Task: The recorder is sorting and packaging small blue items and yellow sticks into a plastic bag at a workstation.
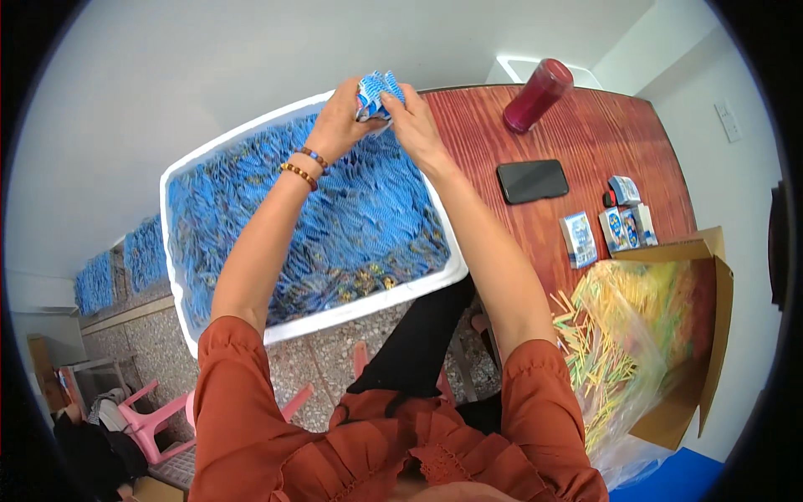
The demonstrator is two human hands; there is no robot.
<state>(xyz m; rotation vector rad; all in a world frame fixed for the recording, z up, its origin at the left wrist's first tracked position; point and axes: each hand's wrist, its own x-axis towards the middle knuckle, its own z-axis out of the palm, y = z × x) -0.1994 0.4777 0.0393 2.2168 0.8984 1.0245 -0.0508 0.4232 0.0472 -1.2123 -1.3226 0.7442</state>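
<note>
Both my hands are raised over the far edge of a white tub (169,243) at the left of the table. Between them is a small blue-and-white striped packet (375,90), its top crinkled. My left hand (341,121), with two beaded bracelets at the wrist, closes round the packet's left side. From the right, the fingers and thumb of my right hand (410,119) grip the same packet. Crowded below them inside the tub lie many blue striped packets (335,213), packed in close rows. What is inside the held packet cannot be made out.
On the red-brown wooden table (468,125) stand a dark red bottle (538,96), a black phone (533,181) and several small blue-and-white boxes (579,239). A cardboard box (713,335) holds a clear bag of thin coloured sticks (615,335), some spilling out. Pink stools (150,422) stand lower left.
</note>
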